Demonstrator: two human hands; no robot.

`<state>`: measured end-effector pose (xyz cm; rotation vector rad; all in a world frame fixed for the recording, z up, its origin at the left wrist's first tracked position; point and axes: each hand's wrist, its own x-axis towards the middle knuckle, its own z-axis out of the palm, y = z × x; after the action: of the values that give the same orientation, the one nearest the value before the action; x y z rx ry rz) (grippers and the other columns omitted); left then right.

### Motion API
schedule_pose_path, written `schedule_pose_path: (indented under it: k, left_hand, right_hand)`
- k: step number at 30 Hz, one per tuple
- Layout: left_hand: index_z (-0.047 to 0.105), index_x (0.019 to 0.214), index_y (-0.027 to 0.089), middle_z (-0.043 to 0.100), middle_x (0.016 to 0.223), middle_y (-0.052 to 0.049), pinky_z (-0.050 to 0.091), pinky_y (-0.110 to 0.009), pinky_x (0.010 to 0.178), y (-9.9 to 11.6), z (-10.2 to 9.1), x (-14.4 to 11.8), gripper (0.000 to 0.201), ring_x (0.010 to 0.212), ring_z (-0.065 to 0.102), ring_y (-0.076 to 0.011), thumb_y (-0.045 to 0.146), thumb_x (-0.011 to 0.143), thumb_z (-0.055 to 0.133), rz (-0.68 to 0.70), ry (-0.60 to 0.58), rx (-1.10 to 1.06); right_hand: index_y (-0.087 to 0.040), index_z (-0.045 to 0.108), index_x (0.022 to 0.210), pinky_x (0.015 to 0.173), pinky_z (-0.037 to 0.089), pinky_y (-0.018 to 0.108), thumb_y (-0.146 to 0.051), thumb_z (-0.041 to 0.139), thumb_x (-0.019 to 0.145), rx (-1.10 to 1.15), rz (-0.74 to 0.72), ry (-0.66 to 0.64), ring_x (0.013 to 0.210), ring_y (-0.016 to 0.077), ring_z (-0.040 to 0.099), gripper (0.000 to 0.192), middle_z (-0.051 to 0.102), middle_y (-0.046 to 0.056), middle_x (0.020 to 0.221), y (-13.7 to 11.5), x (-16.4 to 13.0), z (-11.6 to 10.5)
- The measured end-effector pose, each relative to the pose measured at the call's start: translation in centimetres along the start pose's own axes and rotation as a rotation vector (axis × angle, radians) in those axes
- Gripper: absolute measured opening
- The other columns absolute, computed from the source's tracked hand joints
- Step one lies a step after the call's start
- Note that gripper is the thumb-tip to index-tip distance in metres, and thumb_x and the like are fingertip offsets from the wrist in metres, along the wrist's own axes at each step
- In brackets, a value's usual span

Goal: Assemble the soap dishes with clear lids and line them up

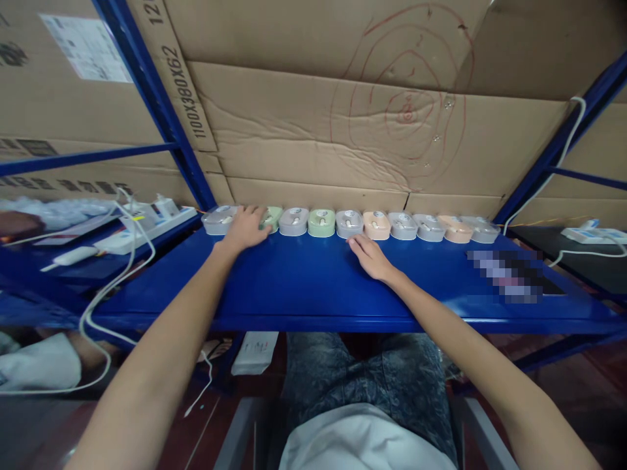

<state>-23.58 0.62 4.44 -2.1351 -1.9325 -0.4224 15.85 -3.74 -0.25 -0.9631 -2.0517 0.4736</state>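
Head view showed the left hand [246, 228] draped loosely over a green mouse [272, 219] in the row; the right hand [371, 256] lay flat and empty on the blue shelf [304, 287]. A firm side grip would have suited lifting.

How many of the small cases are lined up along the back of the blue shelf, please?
11, in one row on the blue shelf against the cardboard: from the grey case at the left end, one half hidden under the left hand, to the grey case at the right.
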Motion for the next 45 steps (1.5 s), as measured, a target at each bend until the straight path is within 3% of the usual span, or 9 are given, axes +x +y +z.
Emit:
schedule_pose_path:
  k: [7,10,14,18,22,27,31,36,45]
  left_hand:
    - [0.04,0.17,0.008,0.025,0.184,-0.024,0.026,-0.066,0.126,-4.2,-0.8,-1.8,0.068,0.164,0.022,-0.0511,0.04,0.11,0.043,-0.309,0.009,0.045]
    - [0.046,0.163,0.004,0.042,0.173,-0.029,0.03,-0.067,0.123,-4.6,-0.6,-3.0,0.07,0.157,0.034,-0.053,0.045,0.107,0.051,-0.371,-0.017,0.086]
    - [0.048,0.153,-0.004,0.046,0.163,-0.037,0.034,-0.066,0.116,-3.9,-0.6,-3.7,0.082,0.149,0.041,-0.0561,0.061,0.102,0.056,-0.503,0.2,0.127]
    - [0.042,0.162,0.003,0.047,0.164,-0.031,0.034,-0.075,0.106,-3.8,-1.3,-3.3,0.119,0.145,0.038,-0.0651,0.09,0.084,0.066,-0.559,0.038,0.024]
    - [0.042,0.16,0.006,0.047,0.163,-0.034,0.046,-0.065,0.103,-2.6,-3.2,-3.4,0.102,0.141,0.051,-0.0602,0.074,0.091,0.072,-0.559,-0.148,0.042]
    - [0.045,0.154,0.011,0.054,0.156,-0.034,0.055,-0.054,0.097,1.4,-6.1,-5.9,0.089,0.132,0.065,-0.0537,0.065,0.09,0.076,-0.392,-0.327,0.127]
    - [0.053,0.146,0.023,0.065,0.141,-0.021,0.057,-0.048,0.095,6.0,-7.0,-8.4,0.083,0.118,0.074,-0.0433,0.06,0.078,0.085,-0.006,-0.369,0.007]
    - [0.057,0.141,0.027,0.068,0.144,-0.013,0.054,-0.047,0.108,12.9,-5.0,-7.6,0.073,0.134,0.067,-0.0378,0.046,0.076,0.086,0.548,-0.265,-0.442]
    - [0.062,0.143,0.027,0.067,0.15,-0.015,0.047,-0.059,0.12,19.5,-1.3,-4.4,0.075,0.144,0.059,-0.0412,0.049,0.079,0.093,0.747,-0.151,-0.69]
  right_hand:
    - [-0.025,0.07,0.109,0.11,0.052,0.049,-0.074,0.035,0.113,-0.009,-0.006,-0.009,0.118,0.0309,0.068,0.06,0.074,0.011,0.117,-0.1,-0.1,0.0]
    - [-0.025,0.071,0.11,0.111,0.051,0.05,-0.076,0.036,0.112,-0.006,-0.002,-0.004,0.119,0.0316,0.068,0.062,0.074,0.012,0.117,-0.1,-0.1,0.0]
    - [-0.025,0.072,0.11,0.112,0.051,0.05,-0.076,0.036,0.112,-0.003,-0.006,-0.007,0.118,0.0315,0.068,0.063,0.074,0.012,0.118,-0.1,-0.1,0.0]
    - [-0.025,0.072,0.11,0.112,0.051,0.048,-0.076,0.035,0.112,-0.008,-0.021,-0.013,0.119,0.0304,0.067,0.063,0.074,0.011,0.117,-0.1,-0.1,-0.1]
    - [-0.025,0.073,0.11,0.113,0.051,0.047,-0.076,0.036,0.112,-0.015,-0.021,-0.017,0.119,0.0301,0.067,0.063,0.074,0.011,0.116,0.1,-0.1,0.0]
    - [-0.025,0.074,0.109,0.113,0.052,0.049,-0.077,0.037,0.112,-0.006,-0.02,-0.009,0.118,0.0309,0.068,0.064,0.074,0.011,0.115,0.0,0.0,-0.1]
    - [-0.023,0.074,0.114,0.111,0.053,0.05,-0.076,0.044,0.11,0.033,-0.013,-0.035,0.117,0.0317,0.069,0.061,0.074,0.012,0.117,-0.6,-0.1,-0.6]
    - [-0.024,0.07,0.13,0.106,0.058,0.05,-0.078,0.055,0.105,0.145,-0.044,-0.087,0.119,0.0312,0.071,0.061,0.074,0.013,0.133,-1.1,-0.2,-1.6]
    - [-0.022,0.068,0.135,0.11,0.057,0.054,-0.066,0.083,0.091,0.019,-0.192,-0.106,0.123,0.0358,0.073,0.064,0.077,0.014,0.134,-0.9,-0.5,-3.3]
